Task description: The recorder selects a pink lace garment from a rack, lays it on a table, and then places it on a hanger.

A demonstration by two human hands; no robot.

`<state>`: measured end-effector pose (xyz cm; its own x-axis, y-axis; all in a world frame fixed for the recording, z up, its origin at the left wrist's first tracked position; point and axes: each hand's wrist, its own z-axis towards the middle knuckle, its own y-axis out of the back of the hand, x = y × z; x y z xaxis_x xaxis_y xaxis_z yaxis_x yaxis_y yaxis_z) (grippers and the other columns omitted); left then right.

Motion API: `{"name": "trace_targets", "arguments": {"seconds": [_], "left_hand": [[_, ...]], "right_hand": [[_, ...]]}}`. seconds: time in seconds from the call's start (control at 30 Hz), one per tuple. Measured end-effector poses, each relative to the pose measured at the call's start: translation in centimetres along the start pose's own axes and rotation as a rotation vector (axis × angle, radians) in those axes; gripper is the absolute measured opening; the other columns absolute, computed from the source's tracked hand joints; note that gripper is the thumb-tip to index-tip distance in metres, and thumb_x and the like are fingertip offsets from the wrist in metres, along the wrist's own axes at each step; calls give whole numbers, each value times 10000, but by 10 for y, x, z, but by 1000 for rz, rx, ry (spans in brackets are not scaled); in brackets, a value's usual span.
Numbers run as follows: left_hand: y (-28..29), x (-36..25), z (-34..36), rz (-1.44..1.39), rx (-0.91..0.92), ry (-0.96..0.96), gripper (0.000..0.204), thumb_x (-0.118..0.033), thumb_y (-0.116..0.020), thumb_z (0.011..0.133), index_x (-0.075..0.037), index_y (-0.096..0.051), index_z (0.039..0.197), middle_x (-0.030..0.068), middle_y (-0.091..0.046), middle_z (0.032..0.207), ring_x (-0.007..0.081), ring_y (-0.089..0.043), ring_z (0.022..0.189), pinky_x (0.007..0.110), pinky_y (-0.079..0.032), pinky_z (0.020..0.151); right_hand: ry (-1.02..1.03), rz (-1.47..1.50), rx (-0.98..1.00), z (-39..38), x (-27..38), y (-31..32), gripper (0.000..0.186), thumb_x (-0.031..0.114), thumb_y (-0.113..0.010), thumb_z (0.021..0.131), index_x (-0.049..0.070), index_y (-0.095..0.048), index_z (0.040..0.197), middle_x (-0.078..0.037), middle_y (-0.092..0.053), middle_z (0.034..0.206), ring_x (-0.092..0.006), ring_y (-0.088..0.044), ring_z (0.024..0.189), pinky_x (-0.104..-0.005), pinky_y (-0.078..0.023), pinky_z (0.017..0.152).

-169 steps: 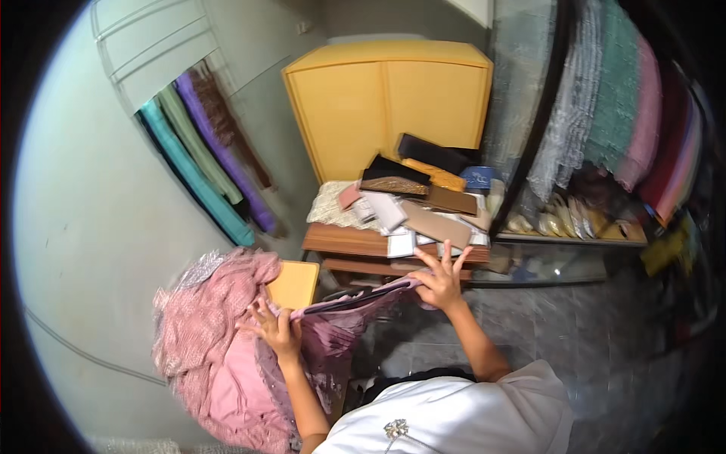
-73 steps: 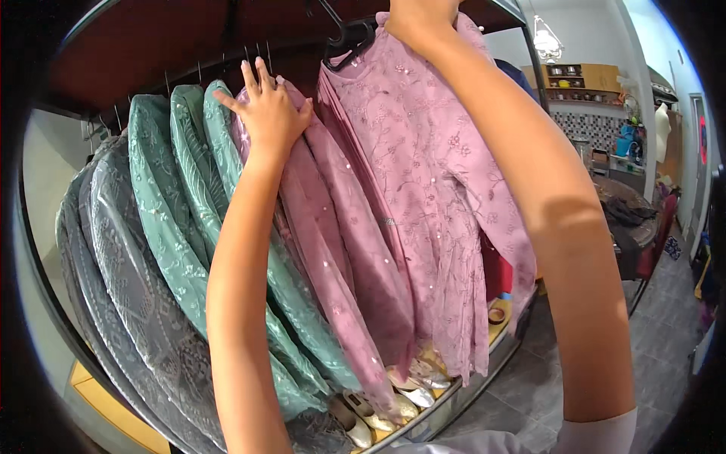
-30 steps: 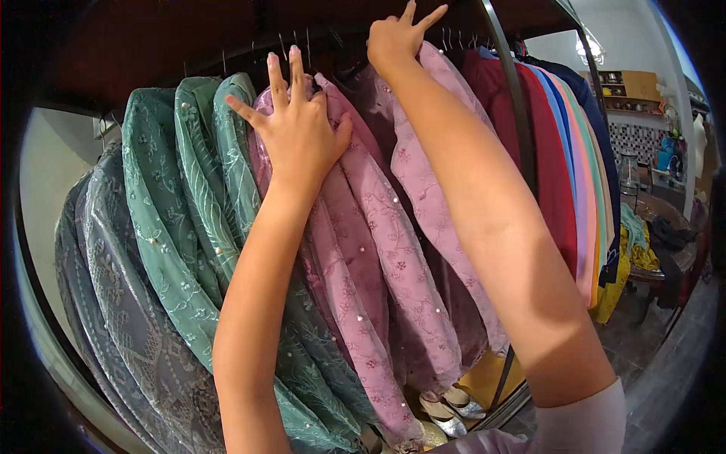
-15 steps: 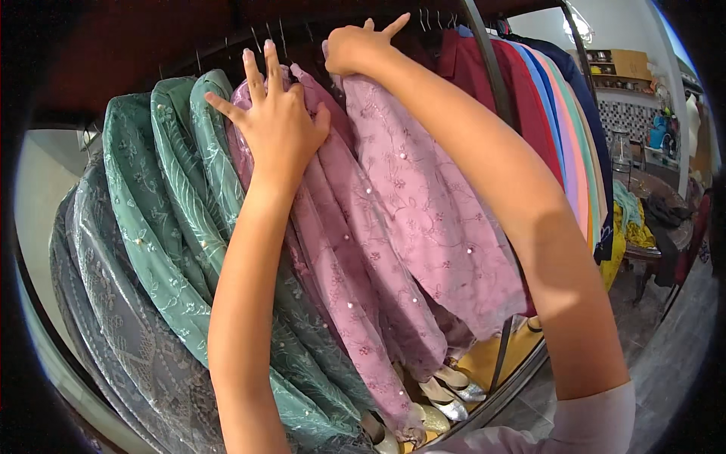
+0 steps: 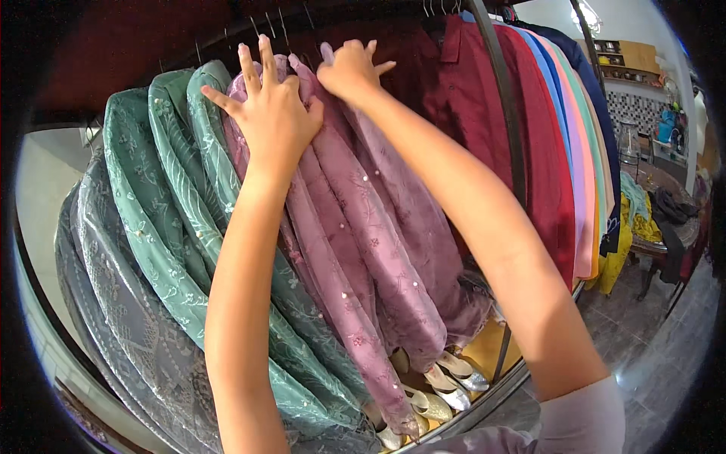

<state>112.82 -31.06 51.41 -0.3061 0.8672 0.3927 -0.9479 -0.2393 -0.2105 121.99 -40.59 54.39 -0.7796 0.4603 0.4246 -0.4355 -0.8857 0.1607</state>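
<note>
Pink embroidered garments (image 5: 378, 250) with small pearl-like beads hang from a rack in front of me. My left hand (image 5: 276, 113) lies against their upper part with fingers spread, holding nothing. A little to its right, my right hand (image 5: 352, 72) is closed at the shoulder of a pink garment, two fingers sticking out. The cloth under its palm is partly hidden. Green embroidered garments (image 5: 128, 166) hang left of my left hand. Right of my right hand is a maroon collared shirt (image 5: 454, 83).
Grey lace garments (image 5: 113, 287) hang at the far left. A dark rack post (image 5: 503, 106) stands before the maroon clothes, with pastel and navy garments (image 5: 578, 151) beyond. Silver and gold shoes (image 5: 446, 390) sit below. A table (image 5: 643, 246) with clothes on it stands at the right.
My right hand has moved slightly down and left, and the pink garment by it has swung left, uncovering more of the maroon shirt. The left hand has barely moved.
</note>
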Motion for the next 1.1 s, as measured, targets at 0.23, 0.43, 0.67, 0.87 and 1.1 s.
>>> {"name": "trace_targets", "arguments": {"seconds": [0.23, 0.43, 0.67, 0.87, 1.1], "left_hand": [[8, -12, -5, -42, 39, 26, 235, -301, -628, 624, -74, -672, 663, 97, -304, 1424, 350, -180, 1344, 783, 23, 876], [23, -41, -20, 54, 202, 57, 281, -315, -630, 641, -57, -672, 741, 46, -254, 1458, 293, -126, 1373, 808, -29, 848], [48, -48, -33, 46, 196, 133, 257, -201, -553, 582, -23, -675, 722, 80, -342, 1408, 281, -156, 1367, 798, 65, 844], [72, -64, -54, -123, 151, 170, 190, -231, -597, 585, -43, -620, 579, 125, -334, 1409, 345, -148, 1361, 802, 83, 826], [96, -60, -68, -246, 167, 323, 251, -253, -558, 733, -34, -678, 761, 190, -293, 1418, 436, -131, 1337, 803, -16, 840]], "right_hand": [[41, -137, 149, -10, 1, 42, 542, 355, -566, 706, 59, -578, 1160, -214, -303, 1392, -480, -112, 1319, -742, -5, 947], [176, -179, 8, -57, -28, 60, 426, 329, -593, 697, 13, -641, 978, -216, -407, 1308, -490, -200, 1288, -759, -69, 927], [397, -281, 10, -133, -57, 76, 278, 250, -582, 758, -12, -650, 818, -201, -365, 1334, -471, -154, 1308, -722, -110, 958], [358, -216, -88, -176, -57, 92, 299, 270, -691, 727, -10, -627, 811, -136, -320, 1387, -437, -112, 1335, -667, -128, 995], [397, -259, -73, -210, -62, 93, 394, 274, -782, 609, 23, -599, 851, -121, -237, 1430, -460, -72, 1331, -701, -106, 971]]}}
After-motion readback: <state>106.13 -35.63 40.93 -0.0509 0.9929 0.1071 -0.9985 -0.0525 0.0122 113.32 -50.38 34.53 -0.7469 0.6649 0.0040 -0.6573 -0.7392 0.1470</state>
